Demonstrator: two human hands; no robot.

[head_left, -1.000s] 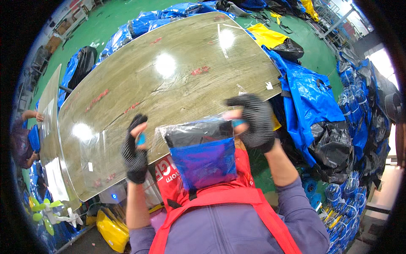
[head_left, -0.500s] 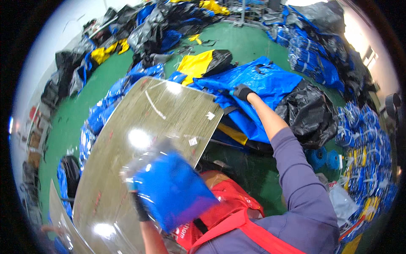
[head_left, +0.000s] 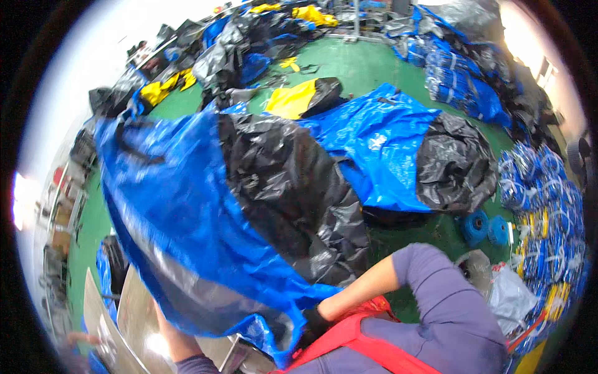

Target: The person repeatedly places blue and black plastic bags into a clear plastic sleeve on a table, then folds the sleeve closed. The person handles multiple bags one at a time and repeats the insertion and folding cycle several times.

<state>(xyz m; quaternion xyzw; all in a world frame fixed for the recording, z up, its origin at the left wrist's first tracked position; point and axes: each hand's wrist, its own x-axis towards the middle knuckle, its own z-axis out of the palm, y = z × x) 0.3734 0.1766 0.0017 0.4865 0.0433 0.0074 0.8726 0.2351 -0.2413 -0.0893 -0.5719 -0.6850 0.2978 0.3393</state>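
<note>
a worker in a red apron (head_left: 358, 340) and purple sleeves (head_left: 430, 280) is handling a large blue-and-black tarpaulin bag (head_left: 187, 193), which is spreading across the middle of the view, in front of the body and partly covering a glossy counter (head_left: 137, 311). the dark-gloved right hand (head_left: 316, 325) is touching the bag's near blue edge, its fingers too hidden to tell whether they are gripping; the left hand is hiding behind the bag, its hold impossible to tell. just beyond, a second blue-and-black bag (head_left: 380, 146) is lying to the right, with two blue spools (head_left: 474, 227) sitting near tied blue bundles (head_left: 542, 199). farther off, a yellow-and-black bag (head_left: 291, 98) is resting beside it, and green floor (head_left: 336, 59) is stretching toward heaped tarpaulin (head_left: 218, 59).
</note>
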